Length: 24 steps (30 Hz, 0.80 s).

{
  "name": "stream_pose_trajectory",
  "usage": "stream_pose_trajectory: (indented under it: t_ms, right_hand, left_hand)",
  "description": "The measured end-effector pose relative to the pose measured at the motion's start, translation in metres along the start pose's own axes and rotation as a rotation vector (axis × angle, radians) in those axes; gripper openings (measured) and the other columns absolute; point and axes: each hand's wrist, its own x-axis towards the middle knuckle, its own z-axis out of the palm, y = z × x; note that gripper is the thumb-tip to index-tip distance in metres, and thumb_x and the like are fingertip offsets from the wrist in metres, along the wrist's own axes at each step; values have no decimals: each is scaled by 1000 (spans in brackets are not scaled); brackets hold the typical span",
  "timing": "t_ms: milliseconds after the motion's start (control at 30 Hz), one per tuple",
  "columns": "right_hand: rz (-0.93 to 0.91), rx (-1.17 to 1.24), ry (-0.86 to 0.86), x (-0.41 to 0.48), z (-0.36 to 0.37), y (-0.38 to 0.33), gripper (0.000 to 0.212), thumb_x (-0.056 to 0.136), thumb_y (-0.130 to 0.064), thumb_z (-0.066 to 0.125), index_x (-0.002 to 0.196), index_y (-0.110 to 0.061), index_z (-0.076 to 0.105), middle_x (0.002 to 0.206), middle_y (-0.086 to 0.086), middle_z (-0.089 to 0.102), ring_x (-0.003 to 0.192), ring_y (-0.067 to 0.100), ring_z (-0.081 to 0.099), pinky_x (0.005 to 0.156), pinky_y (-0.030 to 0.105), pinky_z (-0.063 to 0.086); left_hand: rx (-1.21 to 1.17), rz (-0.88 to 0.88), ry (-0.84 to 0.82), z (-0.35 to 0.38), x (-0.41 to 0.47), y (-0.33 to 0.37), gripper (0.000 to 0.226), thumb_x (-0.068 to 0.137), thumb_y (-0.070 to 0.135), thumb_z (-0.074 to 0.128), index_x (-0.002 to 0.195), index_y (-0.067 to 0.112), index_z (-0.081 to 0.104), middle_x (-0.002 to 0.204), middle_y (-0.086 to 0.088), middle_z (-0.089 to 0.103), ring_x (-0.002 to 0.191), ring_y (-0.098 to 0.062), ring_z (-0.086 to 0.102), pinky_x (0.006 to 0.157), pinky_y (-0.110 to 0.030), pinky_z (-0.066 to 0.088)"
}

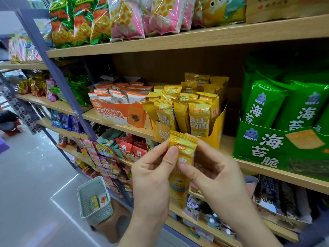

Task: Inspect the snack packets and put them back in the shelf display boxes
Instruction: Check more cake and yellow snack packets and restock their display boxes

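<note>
- Left hand (153, 168) and right hand (213, 172) both pinch one upright yellow packet (181, 157), near the yellow display box (216, 138).
- One grey basket (85, 193) lower left, two packets inside.

I count two hands, left hand (151, 177) and right hand (216, 175); one held packet (183, 148); three boxes, orange box (110, 113), yellow box (214, 139) and green box (267, 150); one basket (97, 213), maybe two items (98, 202) inside.

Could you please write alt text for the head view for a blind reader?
A person's left hand and right hand pinch a yellow snack packet upright before a wooden shop shelf. Just behind it stands a yellow display box of matching packets, with an orange display box to its left and a green display box to its right.
</note>
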Motion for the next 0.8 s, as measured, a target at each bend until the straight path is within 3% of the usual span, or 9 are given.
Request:
stream_pose_trajectory:
  t_ms: [67,167,233,300,367,467,600,700,800]
  right_hand:
    - [-34,-116,31,-1,-1,4,55,77,-33,72,130,-42,58,117,-19,68,111,6,64,86,39,57]
    - [-137,-362,26,-2,-5,4,66,79,-34,70,139,-46,45,109,-32,65,100,-4,63,81,18,53]
    - [-169,-464,12,-3,-8,1,75,81,-24,74,140,-50,36,108,-36,62,98,-7,60,81,9,48]
    - [-162,-459,-10,-2,-9,-2,78,80,-26,74,137,-56,30,112,-42,59,96,0,62,80,12,49]
    - [-148,-410,-18,-1,-10,-6,79,76,-32,75,137,-57,32,117,-43,57,96,8,63,78,18,52]
    - [-117,-319,-19,1,-14,-9,77,69,-38,74,135,-55,39,119,-32,62,107,-4,60,78,18,54]
    - [-24,-337,-51,3,-18,-3,76,66,-41,77,131,-56,40,115,-24,64,107,-5,59,81,18,52]
    - [31,-353,-87,4,-20,4,64,67,-51,73,127,-49,49,113,-21,68,105,-5,61,86,18,52]
    - [22,-389,-96,3,-23,7,58,67,-61,68,121,-42,59,109,-24,68,102,-4,62,85,21,52]
  left_hand:
    - [-13,-17,-69,-2,2,2,24,76,17,73,97,24,79,98,-9,76,91,-19,71,74,-25,57]
    - [172,56,-259,-8,7,13,30,78,28,77,108,26,74,104,-4,73,98,-18,69,77,-25,55]
    - [335,147,-293,-8,12,22,22,78,31,80,96,20,77,97,-2,74,94,-16,70,75,-24,56]
    - [424,229,-261,-6,16,26,13,78,27,76,85,16,77,84,-1,75,83,-16,71,70,-25,56]
    - [442,279,-237,-2,19,28,7,76,23,74,79,17,76,75,-1,74,74,-15,70,65,-25,55]
    - [457,336,-201,4,20,29,5,75,23,73,75,19,74,70,1,72,67,-7,67,61,-19,52]
    - [354,300,-143,12,24,28,11,75,32,71,73,22,73,68,-1,69,62,-12,64,54,-26,54]
    - [239,251,-126,15,35,28,14,82,35,67,76,22,70,73,-7,67,69,-18,63,63,-34,56]
    - [90,116,-193,18,44,30,20,84,30,60,84,11,63,77,-5,71,76,-20,67,69,-34,58]
